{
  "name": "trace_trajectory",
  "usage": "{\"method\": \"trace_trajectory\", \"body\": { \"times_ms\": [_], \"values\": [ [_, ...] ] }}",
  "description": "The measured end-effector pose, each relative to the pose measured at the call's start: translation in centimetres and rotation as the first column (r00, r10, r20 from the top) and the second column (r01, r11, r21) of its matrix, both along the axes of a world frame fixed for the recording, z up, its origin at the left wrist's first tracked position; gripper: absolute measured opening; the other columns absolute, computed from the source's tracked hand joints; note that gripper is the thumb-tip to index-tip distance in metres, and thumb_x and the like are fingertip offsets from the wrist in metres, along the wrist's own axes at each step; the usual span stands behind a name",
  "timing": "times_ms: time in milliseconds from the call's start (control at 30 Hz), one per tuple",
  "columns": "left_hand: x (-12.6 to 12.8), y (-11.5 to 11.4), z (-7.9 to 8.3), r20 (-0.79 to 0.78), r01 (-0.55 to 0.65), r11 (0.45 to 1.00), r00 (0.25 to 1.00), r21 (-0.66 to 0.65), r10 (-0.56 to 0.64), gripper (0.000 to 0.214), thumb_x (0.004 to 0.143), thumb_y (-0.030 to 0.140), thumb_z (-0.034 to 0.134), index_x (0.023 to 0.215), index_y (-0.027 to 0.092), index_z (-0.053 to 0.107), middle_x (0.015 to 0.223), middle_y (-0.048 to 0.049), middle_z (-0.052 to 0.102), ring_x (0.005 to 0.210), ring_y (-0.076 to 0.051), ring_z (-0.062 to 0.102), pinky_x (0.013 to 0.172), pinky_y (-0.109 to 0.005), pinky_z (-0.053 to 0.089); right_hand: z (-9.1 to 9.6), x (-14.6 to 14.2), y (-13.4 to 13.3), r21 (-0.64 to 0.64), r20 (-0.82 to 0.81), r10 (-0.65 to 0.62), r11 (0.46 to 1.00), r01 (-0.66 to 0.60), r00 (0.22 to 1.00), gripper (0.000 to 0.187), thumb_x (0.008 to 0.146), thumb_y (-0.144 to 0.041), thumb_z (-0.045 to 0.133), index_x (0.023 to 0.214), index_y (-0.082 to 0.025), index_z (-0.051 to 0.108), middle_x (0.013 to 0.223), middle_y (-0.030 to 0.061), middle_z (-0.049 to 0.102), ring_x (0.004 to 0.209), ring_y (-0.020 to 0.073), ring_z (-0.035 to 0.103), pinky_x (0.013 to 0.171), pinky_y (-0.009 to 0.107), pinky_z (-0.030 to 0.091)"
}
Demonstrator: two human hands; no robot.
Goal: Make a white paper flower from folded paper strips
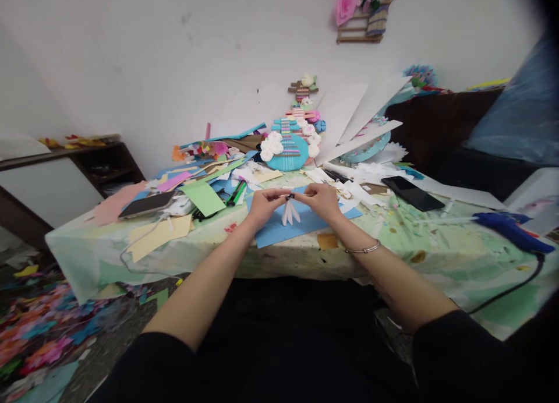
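Near the front edge of the table, my left hand [267, 206] and my right hand [321, 202] meet fingertip to fingertip. Between them hangs a small bunch of pale pinkish-white paper petals [290, 214], spread downward. A small dark piece [289, 197] sits at the top of the petals, where fingers of both hands pinch; its kind is too small to make out. Below the hands lies a blue sheet of paper [279, 235], partly covered by them.
Paper scraps, a phone [146, 205], a green cutter [236, 193] and a light green sheet [204, 199] lie to the left. To the right are a black phone [413, 193] and a blue glue gun [509, 229] with its cord. A decorated turquoise disc [293, 161] stands behind.
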State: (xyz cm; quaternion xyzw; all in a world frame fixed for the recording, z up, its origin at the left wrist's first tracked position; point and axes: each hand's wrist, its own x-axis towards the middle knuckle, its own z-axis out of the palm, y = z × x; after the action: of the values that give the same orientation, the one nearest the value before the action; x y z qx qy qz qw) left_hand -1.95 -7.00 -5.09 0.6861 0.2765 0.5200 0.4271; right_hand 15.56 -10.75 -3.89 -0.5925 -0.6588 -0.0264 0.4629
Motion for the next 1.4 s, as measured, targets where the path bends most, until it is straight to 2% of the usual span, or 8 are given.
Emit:
{"method": "trace_trajectory", "body": {
  "times_ms": [133,467,767,1133,1233,1400],
  "values": [
    [0.02,0.04,-0.07,0.015,0.005,1.0,1.0,-0.002,-0.005,0.024,0.063,0.026,0.073,0.085,0.015,0.074,0.086,-0.0083,0.073,0.081,-0.02,0.065,0.076,-0.032,0.049,0.12,-0.07,-0.01,0.0,-0.033,0.0,1.0,0.0,0.999,0.043,0.066,-0.059,0.066,0.057,-0.017,0.055,0.058,0.0006,0.06,0.058,0.0131,0.052,0.059,0.026,0.031],
    [-0.01,-0.06,0.06,0.022,0.008,1.0,1.0,0.003,-0.008,0.021,0.062,0.022,0.073,0.082,0.016,0.075,0.089,-0.0083,0.073,0.085,-0.022,0.066,0.079,-0.033,0.05,0.49,-0.41,-0.11,-0.159,-0.065,-0.043,0.987,0.032,0.997,0.042,0.063,-0.056,0.069,0.058,-0.018,0.051,0.059,-0.0005,0.06,0.061,0.0147,0.054,0.059,0.026,0.03],
    [-0.05,-0.23,0.14,-0.005,-0.005,1.0,1.0,-0.003,0.005,0.021,0.064,0.022,0.072,0.083,0.016,0.075,0.086,-0.008,0.073,0.081,-0.021,0.066,0.076,-0.033,0.05,0.36,-0.3,0.09,-0.16,-0.079,-0.043,0.987,0.03,0.996,0.043,0.061,-0.055,0.071,0.058,-0.019,0.048,0.059,-0.0008,0.059,0.061,0.0142,0.052,0.059,0.027,0.029],
    [-0.09,-0.01,-0.13,0.044,0.008,1.0,0.999,0.024,-0.009,0.021,0.061,0.026,0.075,0.079,0.015,0.073,0.084,-0.0077,0.073,0.077,-0.021,0.066,0.071,-0.032,0.051,0.46,-0.27,0.04,-0.154,-0.096,-0.023,0.988,0.008,0.995,0.045,0.061,-0.055,0.07,0.056,-0.019,0.046,0.057,-0.0021,0.056,0.058,0.0129,0.05,0.059,0.026,0.027],
    [-0.1,0.0,-0.12,0.069,0.021,1.0,0.997,-0.001,-0.021,0.028,0.058,0.027,0.077,0.082,0.014,0.069,0.078,-0.0069,0.073,0.073,-0.02,0.067,0.069,-0.031,0.051,0.45,-0.23,0.06,-0.162,-0.102,-0.022,0.987,0.005,0.995,0.045,0.061,-0.056,0.07,0.055,-0.019,0.046,0.056,-0.0023,0.055,0.058,0.013,0.049,0.058,0.026,0.027],
    [-0.14,-0.07,0.01,0.148,0.049,0.996,0.988,-0.073,-0.038,0.055,0.055,0.024,0.08,0.103,0.017,0.056,0.072,-0.0024,0.071,0.065,-0.016,0.067,0.064,-0.026,0.05,0.4,-0.19,0.15,-0.172,-0.1,-0.023,0.985,0.006,0.995,0.045,0.061,-0.057,0.069,0.056,-0.019,0.046,0.057,-0.0026,0.055,0.057,0.0125,0.049,0.058,0.026,0.027]
  ]
}}
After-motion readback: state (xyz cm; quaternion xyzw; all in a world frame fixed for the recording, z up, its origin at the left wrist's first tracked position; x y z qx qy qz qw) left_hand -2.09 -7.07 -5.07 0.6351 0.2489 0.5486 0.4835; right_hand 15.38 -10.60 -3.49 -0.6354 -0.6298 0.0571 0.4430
